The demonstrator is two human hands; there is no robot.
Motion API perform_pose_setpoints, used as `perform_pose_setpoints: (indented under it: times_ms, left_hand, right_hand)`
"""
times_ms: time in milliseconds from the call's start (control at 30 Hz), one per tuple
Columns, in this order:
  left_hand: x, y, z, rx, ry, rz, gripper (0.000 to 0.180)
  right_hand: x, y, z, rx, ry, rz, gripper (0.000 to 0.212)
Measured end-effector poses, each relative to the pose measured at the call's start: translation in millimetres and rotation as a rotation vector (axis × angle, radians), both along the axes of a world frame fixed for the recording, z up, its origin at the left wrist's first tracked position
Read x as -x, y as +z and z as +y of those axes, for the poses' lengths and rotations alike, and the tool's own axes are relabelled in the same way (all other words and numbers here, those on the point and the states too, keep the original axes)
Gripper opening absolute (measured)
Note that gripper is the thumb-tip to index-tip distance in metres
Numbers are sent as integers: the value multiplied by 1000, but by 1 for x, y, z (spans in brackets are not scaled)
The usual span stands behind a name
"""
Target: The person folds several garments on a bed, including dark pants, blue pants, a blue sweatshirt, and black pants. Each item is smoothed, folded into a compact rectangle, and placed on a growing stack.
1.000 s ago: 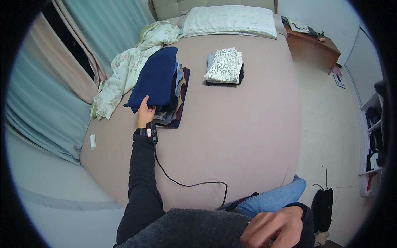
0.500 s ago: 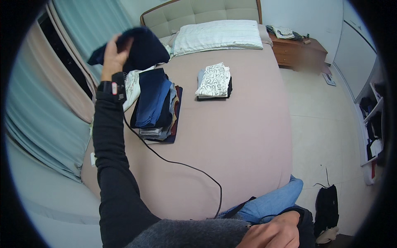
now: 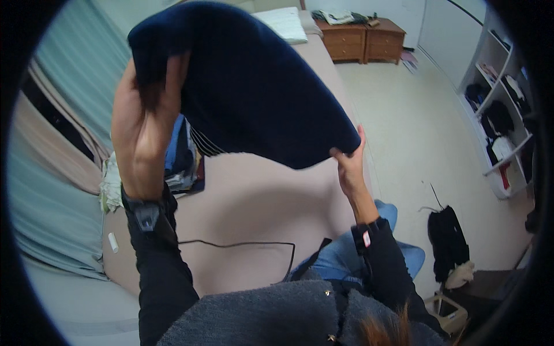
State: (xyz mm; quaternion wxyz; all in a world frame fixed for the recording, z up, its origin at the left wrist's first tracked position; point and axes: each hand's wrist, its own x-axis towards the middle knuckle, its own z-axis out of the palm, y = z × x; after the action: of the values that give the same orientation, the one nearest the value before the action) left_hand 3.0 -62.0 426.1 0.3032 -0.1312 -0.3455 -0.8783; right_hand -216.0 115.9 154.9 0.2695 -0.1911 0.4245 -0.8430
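A dark navy piece of folded cloth, perhaps a garment, is held up over the bed between my two hands. My left hand is closed on its left end, with some fingers hidden behind the fabric. At the lower right corner, my right hand pinches the edge between thumb and fingers. A black-and-white striped edge shows just under the cloth. Partly covered behind my left wrist is a pile of folded clothes, blue and dark, lying on the bed.
The pink-sheeted bed carries a black cable and a small white object. Wooden nightstands stand beyond, with open shelves to the right. Black clothing lies on the floor. Curtains hang at left.
The navy cloth has come nearer and spread wider. My right hand has risen from my lap and taken its right corner. The view has shifted, and the cloth now hides the small folded pile.
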Motion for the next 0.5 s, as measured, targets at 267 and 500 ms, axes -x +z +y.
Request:
perform_pose_setpoints:
  times_ms: [267, 500]
  left_hand:
    - [-55, -92, 24, -690, -11, 260, 46]
    - [-61, -293, -14, -1200, 599, -45, 68]
  right_hand:
    - [63, 15, 49, -97, 137, 114, 43]
    - [103, -76, -23, -868, -54, 482, 94]
